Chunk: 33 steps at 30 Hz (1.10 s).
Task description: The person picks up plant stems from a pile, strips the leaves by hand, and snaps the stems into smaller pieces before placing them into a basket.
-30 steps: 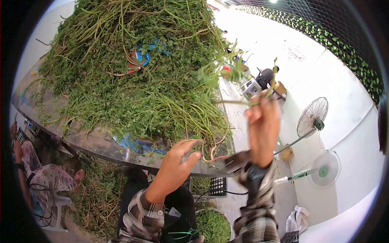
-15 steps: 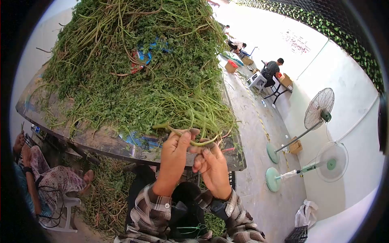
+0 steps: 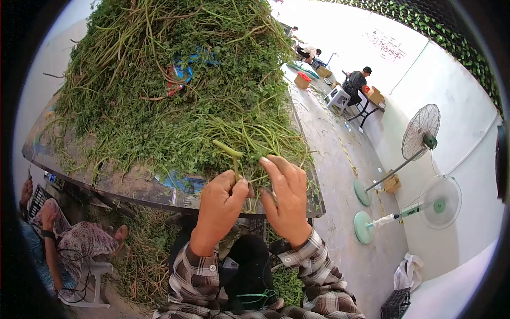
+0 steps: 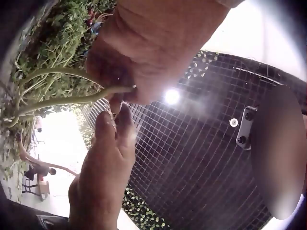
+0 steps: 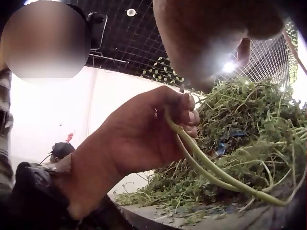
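Note:
In the head view my left hand (image 3: 219, 204) pinches a thick green stem (image 3: 228, 150) between thumb and fingers. Its cut-looking end juts up past the knuckles. Beside it stands my right hand (image 3: 287, 196), thumb and index fingertip spread apart, facing the left hand. The right wrist view shows the left hand (image 5: 144, 129) curled on the stem, and two green lengths (image 5: 211, 172) run down from its fingers to a bend. From the left wrist, the right hand's fingertips (image 4: 104, 125) come right up below the left hand. A large heap of leafy stems (image 3: 175, 117) lies beyond both hands.
The heap sits on a dark wooden table (image 3: 127, 189) with a curved near edge. More greens (image 3: 141, 260) lie on the floor below, and another person's legs (image 3: 79, 228) show at left. Two standing fans (image 3: 419, 135) are at right; a seated person (image 3: 355, 87) is farther back.
The right hand came down from high at right, where it held a leafy stem, to beside the left hand. Both hands met on a stem; now the left holds it and the right has parted its fingers.

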Each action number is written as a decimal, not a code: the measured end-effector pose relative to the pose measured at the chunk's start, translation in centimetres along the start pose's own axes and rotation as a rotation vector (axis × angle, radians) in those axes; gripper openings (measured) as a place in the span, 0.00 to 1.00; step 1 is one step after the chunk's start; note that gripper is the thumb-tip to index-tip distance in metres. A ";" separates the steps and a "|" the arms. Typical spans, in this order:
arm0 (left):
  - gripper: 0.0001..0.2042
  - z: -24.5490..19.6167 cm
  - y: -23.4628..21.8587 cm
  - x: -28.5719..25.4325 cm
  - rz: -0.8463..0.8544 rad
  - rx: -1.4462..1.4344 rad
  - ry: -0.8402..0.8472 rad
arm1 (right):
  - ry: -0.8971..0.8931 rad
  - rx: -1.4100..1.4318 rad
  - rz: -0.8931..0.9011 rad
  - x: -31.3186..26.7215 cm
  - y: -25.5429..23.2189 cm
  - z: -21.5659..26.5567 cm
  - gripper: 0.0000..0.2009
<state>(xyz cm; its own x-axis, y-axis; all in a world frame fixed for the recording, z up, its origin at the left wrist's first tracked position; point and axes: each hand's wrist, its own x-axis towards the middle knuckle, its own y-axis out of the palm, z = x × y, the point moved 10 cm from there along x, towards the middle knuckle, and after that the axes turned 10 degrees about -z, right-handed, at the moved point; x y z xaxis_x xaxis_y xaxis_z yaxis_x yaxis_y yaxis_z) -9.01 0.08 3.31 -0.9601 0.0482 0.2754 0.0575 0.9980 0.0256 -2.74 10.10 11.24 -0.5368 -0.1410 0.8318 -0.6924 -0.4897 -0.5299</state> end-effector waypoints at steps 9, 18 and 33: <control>0.11 -0.3 -1.5 0.3 -0.113 -0.224 0.051 | 0.176 0.326 0.155 -2.2 3.0 -1.8 0.09; 0.13 0.2 0.2 0.0 -0.048 -0.698 -0.149 | 0.495 0.659 0.205 -5.3 6.1 -2.6 0.04; 0.16 -0.5 -4.2 0.4 -0.238 -0.951 -0.135 | 0.586 0.539 0.445 -6.5 5.4 -3.4 0.23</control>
<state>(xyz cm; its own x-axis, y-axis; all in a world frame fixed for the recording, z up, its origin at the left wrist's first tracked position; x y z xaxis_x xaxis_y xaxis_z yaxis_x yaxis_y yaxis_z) -9.55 -4.09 3.80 -0.9949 -0.0861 0.0530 -0.0016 0.5370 0.8436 -4.63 11.27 2.35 -0.9614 -0.0251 0.2739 -0.1231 -0.8512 -0.5102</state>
